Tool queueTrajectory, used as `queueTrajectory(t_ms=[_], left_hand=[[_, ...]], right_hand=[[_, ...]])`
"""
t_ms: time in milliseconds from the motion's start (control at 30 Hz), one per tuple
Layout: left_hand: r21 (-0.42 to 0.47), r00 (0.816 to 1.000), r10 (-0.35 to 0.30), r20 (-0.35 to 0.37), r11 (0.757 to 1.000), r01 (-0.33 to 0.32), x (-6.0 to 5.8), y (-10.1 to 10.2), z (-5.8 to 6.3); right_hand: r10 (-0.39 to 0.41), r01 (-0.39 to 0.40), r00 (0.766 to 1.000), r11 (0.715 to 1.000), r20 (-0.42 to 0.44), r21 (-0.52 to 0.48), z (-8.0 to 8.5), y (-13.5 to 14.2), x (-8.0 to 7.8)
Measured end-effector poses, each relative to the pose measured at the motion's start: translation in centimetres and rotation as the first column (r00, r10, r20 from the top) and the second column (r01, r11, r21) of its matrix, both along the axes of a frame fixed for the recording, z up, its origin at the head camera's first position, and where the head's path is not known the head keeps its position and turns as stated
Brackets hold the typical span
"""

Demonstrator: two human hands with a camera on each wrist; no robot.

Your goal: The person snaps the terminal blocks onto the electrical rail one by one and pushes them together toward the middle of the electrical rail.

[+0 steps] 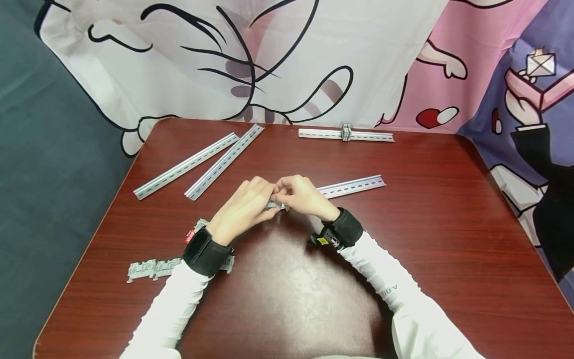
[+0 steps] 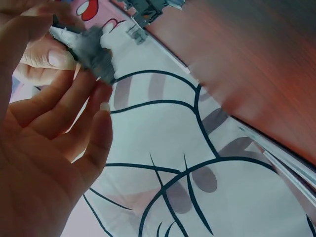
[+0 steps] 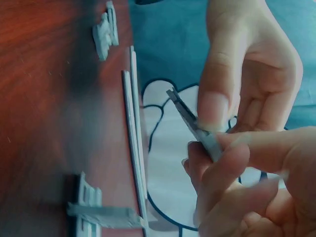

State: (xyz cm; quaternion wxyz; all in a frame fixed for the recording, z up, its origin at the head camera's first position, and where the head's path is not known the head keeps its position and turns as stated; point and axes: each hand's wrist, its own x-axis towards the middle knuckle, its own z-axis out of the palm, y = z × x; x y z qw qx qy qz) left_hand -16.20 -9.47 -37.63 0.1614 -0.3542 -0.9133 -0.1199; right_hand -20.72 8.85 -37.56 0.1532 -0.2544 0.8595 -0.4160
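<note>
A thin grey plastic terminal block (image 3: 185, 113) is held up between both hands above the middle of the table. My left hand (image 1: 251, 204) pinches it, the thumb lying along one face in the right wrist view. From the other side my right hand (image 1: 302, 194) grips its lower end between thumb and fingers. The left wrist view shows the same block blurred, and in the head view the fingers mostly cover it. Just beyond the right hand lies a slotted metal DIN rail (image 1: 354, 187), its left end hidden. In the right wrist view a grey block (image 3: 106, 216) sits across a rail.
Two slotted rails (image 1: 188, 165) (image 1: 224, 162) lie slanted at the back left, their far ends meeting. Another rail (image 1: 372, 136) at the back edge carries a grey block (image 1: 346, 132). Several grey blocks (image 1: 152, 268) lie beneath the left forearm, near a red-marked piece (image 1: 190, 235).
</note>
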Motion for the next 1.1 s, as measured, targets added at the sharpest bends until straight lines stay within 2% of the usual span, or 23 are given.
queueTrajectory(t_ms=[133,300,467,567,700,800,933,1100], left_hand=[[0.018,0.998,0.057,0.026,0.998,-0.058,-0.3,0.1,-0.1],[0.001,0.993,0.098,0.062,0.995,-0.098,-0.6,-0.5,-0.3],[-0.056,0.982,0.111,0.154,0.993,-0.103,-0.6,-0.8,-1.0],[-0.078,0.971,0.127,0.204,0.99,-0.114,-0.8,-0.7,-1.2],[-0.088,0.959,0.136,0.249,0.989,-0.117,-0.9,-0.7,-1.3],[-0.096,0.949,0.136,0.285,0.989,-0.113,-0.9,-0.7,-1.4],[-0.1,0.94,0.136,0.314,0.989,-0.109,-0.9,-0.6,-1.6],[-0.108,0.942,0.109,0.316,0.991,-0.079,-0.8,-0.2,-2.2]], right_hand=[[-0.056,0.056,0.998,0.998,0.008,-0.003,0.1,0.6,-0.3],[-0.12,0.121,0.993,0.991,-0.013,0.06,0.4,1.4,-0.7],[-0.134,0.14,0.989,0.981,-0.055,0.134,0.2,2.1,-1.0],[-0.137,0.148,0.988,0.966,-0.065,0.211,-0.1,2.5,-1.2],[-0.155,0.18,0.983,0.919,-0.096,0.35,-0.4,2.8,-1.4],[-0.171,0.202,0.979,0.887,-0.109,0.416,-0.4,2.8,-1.5],[-0.189,0.194,0.98,0.882,-0.054,0.429,-0.4,2.7,-1.5],[-0.196,0.19,0.98,0.876,-0.032,0.444,-0.5,2.5,-1.3]])
